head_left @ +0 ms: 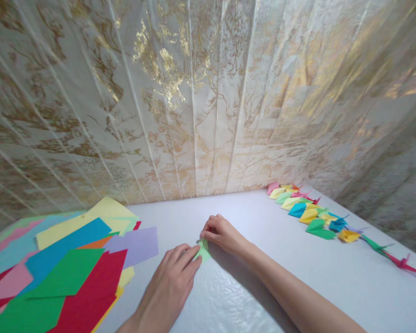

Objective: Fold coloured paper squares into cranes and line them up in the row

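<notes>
A small light-green piece of folded paper (204, 253) lies on the white table in front of me, partly covered by my fingers. My left hand (173, 273) rests at its left side, thumb and fingertips pressed on the paper. At its upper edge my right hand (222, 233) pinches the paper between thumb and fingers. The exact folds are too small and too covered to make out.
Many-coloured loose paper sheets (79, 273) spread in an overlapping pile at the left. Along the right edge of the white table (249, 212) stand rows of folded paper pieces (319, 229), some shaped like cranes. A gold-patterned curtain (194, 115) hangs behind the table.
</notes>
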Demonstrator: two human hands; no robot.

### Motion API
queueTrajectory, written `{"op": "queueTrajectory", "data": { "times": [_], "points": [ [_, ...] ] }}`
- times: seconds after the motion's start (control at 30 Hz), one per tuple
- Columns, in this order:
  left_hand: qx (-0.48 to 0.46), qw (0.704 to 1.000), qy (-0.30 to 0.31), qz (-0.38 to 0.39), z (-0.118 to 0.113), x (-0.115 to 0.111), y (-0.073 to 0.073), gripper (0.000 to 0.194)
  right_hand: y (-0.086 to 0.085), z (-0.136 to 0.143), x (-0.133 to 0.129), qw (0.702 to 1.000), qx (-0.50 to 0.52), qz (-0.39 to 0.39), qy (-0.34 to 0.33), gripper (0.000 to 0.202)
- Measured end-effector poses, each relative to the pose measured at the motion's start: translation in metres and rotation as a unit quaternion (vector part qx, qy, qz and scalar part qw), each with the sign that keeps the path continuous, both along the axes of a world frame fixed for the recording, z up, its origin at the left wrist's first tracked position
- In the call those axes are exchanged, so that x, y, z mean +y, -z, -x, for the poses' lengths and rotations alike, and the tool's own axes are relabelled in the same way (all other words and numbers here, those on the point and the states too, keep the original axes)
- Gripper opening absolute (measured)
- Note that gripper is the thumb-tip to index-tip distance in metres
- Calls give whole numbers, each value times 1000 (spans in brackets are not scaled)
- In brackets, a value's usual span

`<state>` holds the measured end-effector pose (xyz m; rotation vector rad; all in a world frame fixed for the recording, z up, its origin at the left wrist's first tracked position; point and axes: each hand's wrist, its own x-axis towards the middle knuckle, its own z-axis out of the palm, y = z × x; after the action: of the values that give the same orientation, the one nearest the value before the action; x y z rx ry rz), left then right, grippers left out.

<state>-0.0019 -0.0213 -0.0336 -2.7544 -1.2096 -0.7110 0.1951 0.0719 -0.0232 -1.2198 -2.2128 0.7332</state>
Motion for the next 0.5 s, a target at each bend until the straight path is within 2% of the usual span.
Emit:
{"op": "queueTrajectory", "data": {
  "times": [0.27, 0.5],
  "points": [
    [10, 1000, 7, -21, -1, 0, 1, 39, 2, 5, -2, 997, -56, -40, 19, 11],
    [28, 1000, 2, 10, -2, 0, 0, 42, 4, 6, -1, 991, -105, -81, 24, 12]
  ]
}}
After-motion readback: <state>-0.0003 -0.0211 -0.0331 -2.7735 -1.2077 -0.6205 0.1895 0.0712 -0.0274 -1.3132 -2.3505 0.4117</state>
